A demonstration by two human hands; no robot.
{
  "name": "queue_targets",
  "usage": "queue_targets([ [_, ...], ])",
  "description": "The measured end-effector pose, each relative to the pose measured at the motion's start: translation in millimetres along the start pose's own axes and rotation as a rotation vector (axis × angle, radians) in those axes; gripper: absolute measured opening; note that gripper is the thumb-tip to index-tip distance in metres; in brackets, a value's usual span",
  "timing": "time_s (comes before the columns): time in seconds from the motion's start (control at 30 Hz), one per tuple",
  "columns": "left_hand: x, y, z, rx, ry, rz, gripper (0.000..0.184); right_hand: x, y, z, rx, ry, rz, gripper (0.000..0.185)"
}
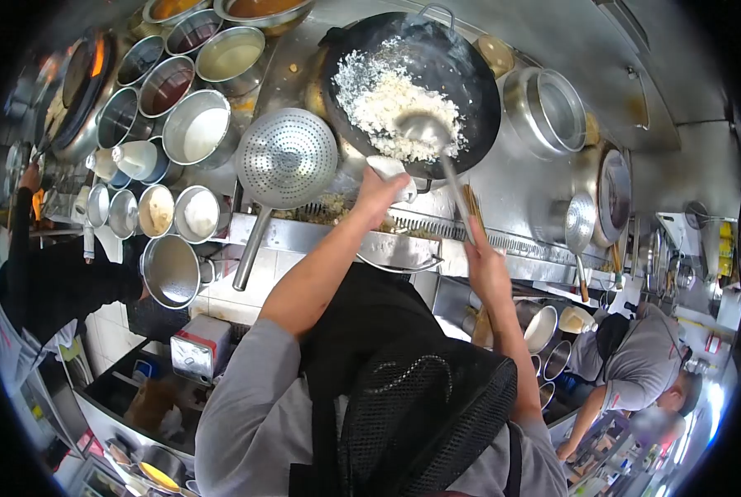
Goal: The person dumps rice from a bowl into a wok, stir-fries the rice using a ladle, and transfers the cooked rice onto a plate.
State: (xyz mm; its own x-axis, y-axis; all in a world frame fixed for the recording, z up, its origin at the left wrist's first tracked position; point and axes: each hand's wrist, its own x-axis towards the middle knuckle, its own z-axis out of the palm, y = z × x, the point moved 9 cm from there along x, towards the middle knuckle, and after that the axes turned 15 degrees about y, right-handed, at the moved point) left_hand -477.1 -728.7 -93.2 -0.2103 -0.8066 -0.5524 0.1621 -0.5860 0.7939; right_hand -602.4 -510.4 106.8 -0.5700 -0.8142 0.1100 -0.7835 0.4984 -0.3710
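A large black wok (478,91) stands on the stove with white rice (391,103) spread over its left and lower part. My left hand (379,195) is closed round a folded white cloth (391,176) at the wok's near rim. My right hand (488,269) grips the long handle of a metal ladle (425,130), whose bowl lies in the rice. A perforated strainer (288,157) rests to the left of the wok.
Metal pots of seasonings and liquids, one a white-filled pot (201,128), crowd the left. Stacked metal bowls (553,108) and another strainer (580,222) are at the right. One person (644,356) bends at lower right; another (56,282) stands at left.
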Motion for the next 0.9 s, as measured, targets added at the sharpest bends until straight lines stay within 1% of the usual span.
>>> queue_targets([
  [0.03, -0.2, -5.2, 1.2, -0.002, -0.007, -0.002, 0.038, 11.1, 0.8, 15.8, 0.055, 0.043, -0.079, 0.054],
  [0.07, 0.3, -7.2, 1.7, 0.007, -0.004, -0.008, 0.039, 22.4, -3.9, 11.9, 0.051, 0.048, -0.082, 0.054],
  [0.13, 7.9, 0.1, 2.2, 0.008, 0.011, 0.003, 0.039, 47.2, -8.4, 3.6, 0.207, -0.027, 0.079, 0.047],
  [0.2, 1.8, -0.3, 5.2, -0.084, -0.044, -0.047, 0.04, 46.1, -33.5, -18.4, 0.187, -0.016, 0.13, 0.048],
  [0.23, 1.7, -2.7, 2.2, -0.064, 0.021, -0.06, 0.04, 45.9, -39.3, -29.2, 0.235, 0.07, 0.123, 0.049],
  [0.27, 1.8, -2.5, 3.2, -0.066, 0.024, -0.062, 0.04, 43.4, -43.9, -37.1, 0.281, 0.154, 0.117, 0.05],
  [0.3, 2.7, -4.5, 4.6, -0.045, 0.025, -0.1, 0.042, 39.6, -42.3, -30.8, 0.11, 0.149, 0.173, 0.052],
  [0.33, 4.4, -7.2, 5.7, -0.023, 0.024, -0.136, 0.044, 40.4, -32.1, -13.7, 0.109, 0.152, 0.17, 0.052],
  [0.37, 4.0, -4.4, 6.5, -0.023, 0.019, -0.134, 0.044, 39.8, -20.8, 16.5, 0.031, 0.136, 0.068, 0.053],
  [0.43, 0.6, -5.7, 14.9, -0.045, -0.062, -0.265, 0.048, 45.3, -15.6, 30.6, -0.056, 0.091, -0.073, 0.052],
  [0.47, 1.4, -0.1, 16.3, -0.043, -0.064, -0.252, 0.048, 48.1, -16.5, 35.5, -0.096, 0.073, -0.145, 0.051],
  [0.5, 1.3, 1.0, 15.1, -0.05, -0.031, -0.276, 0.047, 50.4, -9.4, 22.5, 0.104, 0.057, -0.171, 0.05],
  [0.53, -2.0, -4.7, 11.4, -0.048, 0.002, -0.312, 0.047, 45.7, -20.1, 1.2, 0.305, 0.034, -0.185, 0.05],
  [0.57, -2.5, -7.9, 12.2, -0.038, 0.0, -0.31, 0.047, 39.3, -18.5, -15.3, 0.183, -0.073, 0.007, 0.048],
  [0.6, -0.3, -10.1, 16.7, -0.06, -0.008, -0.325, 0.044, 32.3, -12.3, -19.2, 0.188, -0.067, 0.008, 0.048],
  [0.67, -6.3, -17.9, 22.1, -0.098, -0.013, -0.352, 0.041, 20.7, 19.0, -40.6, 0.211, 0.062, 0.078, 0.049],
  [0.7, -13.7, -23.1, 22.5, -0.108, -0.013, -0.363, 0.04, 8.0, 38.3, -41.2, 0.215, 0.059, 0.084, 0.049],
  [0.77, -41.8, 7.4, 32.8, -0.324, -0.007, -0.246, 0.035, 5.5, 84.5, -35.3, 0.015, -0.005, 0.184, 0.049],
  [0.8, -82.0, 48.5, 29.4, -0.354, 0.097, -0.214, 0.031, 15.9, 83.3, -37.1, 0.028, 0.009, 0.172, 0.049],
  [0.83, -54.3, 25.0, 39.8, -0.374, -0.01, -0.215, 0.033, 10.5, 66.2, -43.5, 0.135, 0.036, 0.09, 0.048],
  [0.87, -32.4, -21.9, 37.5, -0.379, -0.103, -0.249, 0.035, -16.3, 48.3, -53.2, 0.239, 0.039, 0.038, 0.048],
  [0.9, -34.0, -19.2, 33.0, -0.36, -0.064, -0.239, 0.038, -17.4, 35.0, -62.0, 0.164, -0.108, 0.105, 0.048],
])
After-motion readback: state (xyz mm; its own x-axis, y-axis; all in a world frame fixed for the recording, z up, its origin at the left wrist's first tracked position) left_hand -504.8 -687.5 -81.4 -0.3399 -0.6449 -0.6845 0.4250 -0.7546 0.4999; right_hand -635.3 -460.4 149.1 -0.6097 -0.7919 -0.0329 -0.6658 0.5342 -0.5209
